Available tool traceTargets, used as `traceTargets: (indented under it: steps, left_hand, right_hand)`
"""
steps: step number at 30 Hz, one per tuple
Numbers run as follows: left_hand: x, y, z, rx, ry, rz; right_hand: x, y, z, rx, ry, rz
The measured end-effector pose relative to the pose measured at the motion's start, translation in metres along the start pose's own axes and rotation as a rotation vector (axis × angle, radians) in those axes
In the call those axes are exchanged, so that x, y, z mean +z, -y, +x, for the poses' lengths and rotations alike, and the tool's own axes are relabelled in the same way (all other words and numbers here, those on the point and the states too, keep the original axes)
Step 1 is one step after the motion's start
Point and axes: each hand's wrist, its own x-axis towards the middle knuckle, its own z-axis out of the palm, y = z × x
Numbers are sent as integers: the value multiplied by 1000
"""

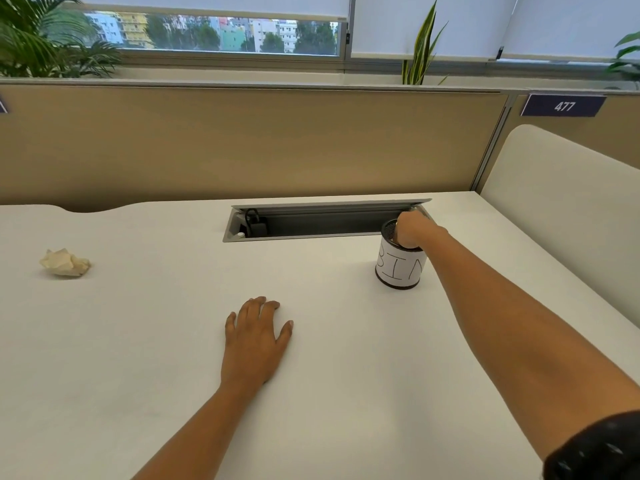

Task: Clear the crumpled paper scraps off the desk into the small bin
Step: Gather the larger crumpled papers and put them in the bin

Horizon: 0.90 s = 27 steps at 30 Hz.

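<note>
Paper scrap: one crumpled scrap (65, 262) lay on the white counter (156, 341) at our far left, well apart from both hands.
Small bin: a mesh cup (400, 261) wrapped in paper lettered "BIN" stood upright just before the open cable tray (322, 221).
Right hand: our right hand (414, 228) hung over the bin's mouth, fingers curled downward; we could not tell whether it held anything.
Left hand: our left hand (256, 337) rested flat on the counter, fingers spread, holding nothing.

paper scrap (65, 262) far left on desk (145, 341) | bin (400, 268) right, before cable tray (322, 221)
</note>
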Motion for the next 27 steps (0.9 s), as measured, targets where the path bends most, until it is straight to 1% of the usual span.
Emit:
traceTargets:
  steps: [5,9,18,24,27]
  left_hand:
    - [1,0,0,2,-14,-7]
    - [0,0,0,-2,-9,-12]
    - [-1,-1,-2,-4,-3,-23]
    - [-3,-1,-3,-9,19,-31]
    - [-5,3,-5,-15,44,-51]
  right_hand:
    - [0,3,6,1,96,-63]
    - [0,2,7,11,130,-65]
    - [-10,-5,2,48,112,-29]
    - [-20,-3,-4,23,81,-4]
    - [-23,-4,-9,55,20,139]
